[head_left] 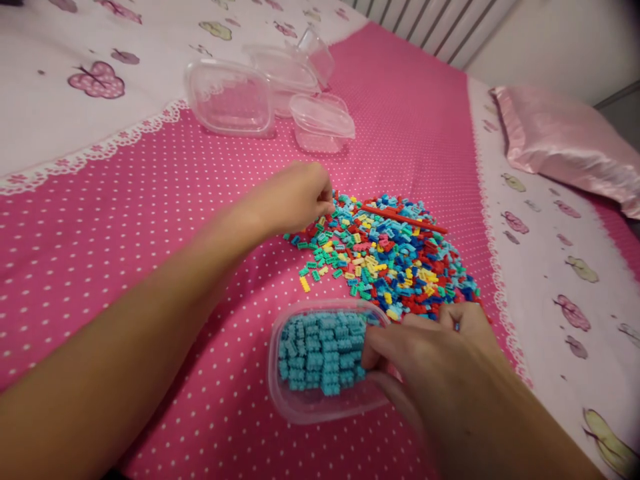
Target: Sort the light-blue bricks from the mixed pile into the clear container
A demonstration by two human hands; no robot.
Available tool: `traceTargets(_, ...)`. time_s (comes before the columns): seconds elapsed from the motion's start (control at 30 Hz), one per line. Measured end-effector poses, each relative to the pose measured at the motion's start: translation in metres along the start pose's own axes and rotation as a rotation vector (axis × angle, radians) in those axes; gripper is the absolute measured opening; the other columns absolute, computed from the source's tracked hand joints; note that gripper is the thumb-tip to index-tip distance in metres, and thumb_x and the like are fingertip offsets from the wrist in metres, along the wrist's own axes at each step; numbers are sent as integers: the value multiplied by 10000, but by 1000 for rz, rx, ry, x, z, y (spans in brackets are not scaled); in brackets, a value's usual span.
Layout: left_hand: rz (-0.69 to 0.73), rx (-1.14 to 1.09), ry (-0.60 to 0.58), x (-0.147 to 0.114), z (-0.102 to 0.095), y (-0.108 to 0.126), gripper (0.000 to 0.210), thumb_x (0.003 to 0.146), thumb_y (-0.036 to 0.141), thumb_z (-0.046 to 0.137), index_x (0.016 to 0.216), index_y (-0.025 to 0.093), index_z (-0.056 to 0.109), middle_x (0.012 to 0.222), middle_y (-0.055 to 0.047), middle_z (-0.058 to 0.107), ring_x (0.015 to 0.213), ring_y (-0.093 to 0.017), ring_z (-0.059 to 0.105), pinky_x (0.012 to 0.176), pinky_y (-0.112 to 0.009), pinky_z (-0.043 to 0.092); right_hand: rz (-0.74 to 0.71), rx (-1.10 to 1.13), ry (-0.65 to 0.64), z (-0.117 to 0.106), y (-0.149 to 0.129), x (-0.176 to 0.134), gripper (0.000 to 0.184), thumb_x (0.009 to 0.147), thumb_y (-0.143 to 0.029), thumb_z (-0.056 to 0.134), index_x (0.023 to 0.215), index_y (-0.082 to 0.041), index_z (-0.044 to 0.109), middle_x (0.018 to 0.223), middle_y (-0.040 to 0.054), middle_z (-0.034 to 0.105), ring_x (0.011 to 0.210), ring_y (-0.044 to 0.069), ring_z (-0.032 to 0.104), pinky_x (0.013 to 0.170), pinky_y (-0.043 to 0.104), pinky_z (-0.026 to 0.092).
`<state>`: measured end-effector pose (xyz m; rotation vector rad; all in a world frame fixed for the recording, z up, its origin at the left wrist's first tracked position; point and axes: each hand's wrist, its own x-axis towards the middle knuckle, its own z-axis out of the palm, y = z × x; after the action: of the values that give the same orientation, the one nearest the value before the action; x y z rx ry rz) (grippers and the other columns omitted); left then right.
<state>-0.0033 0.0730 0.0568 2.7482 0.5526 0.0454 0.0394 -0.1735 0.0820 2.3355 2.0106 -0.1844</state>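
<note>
A loose pile of small toy building bricks (395, 257) in blue, red, yellow, green and turquoise lies on the pink dotted bedspread. At its far left edge, my left hand (303, 197) is closed with the fingertips down among the bricks; what they pinch is hidden. Nearer to me sits a clear plastic container (300, 410) with turquoise bricks (323, 350) packed in rows. My right hand (435, 363) reaches over the container's right side, thumb and forefinger drawn together at the turquoise bricks. Whether a brick is between them I cannot make out.
A long red stick (405, 219) lies across the pile's far side. Beyond it stand several clear plastic containers, including a large one (230, 100) and a smaller one (323, 123). A pink satin pillow (565, 137) rests at the right, near the white bed rails (425, 23).
</note>
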Motion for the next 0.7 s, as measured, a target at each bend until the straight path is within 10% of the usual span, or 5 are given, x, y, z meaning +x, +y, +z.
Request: traceTargets(0.7, -175, 207, 225, -6, 6, -10, 266, 836, 139, 528, 953, 156, 767, 913, -101, 754, 895, -233, 676, 780, -307, 473, 10, -2, 31, 3, -3, 1, 206, 714, -61, 689, 667, -244, 605, 560, -43, 667, 491, 177, 548, 605, 357, 242)
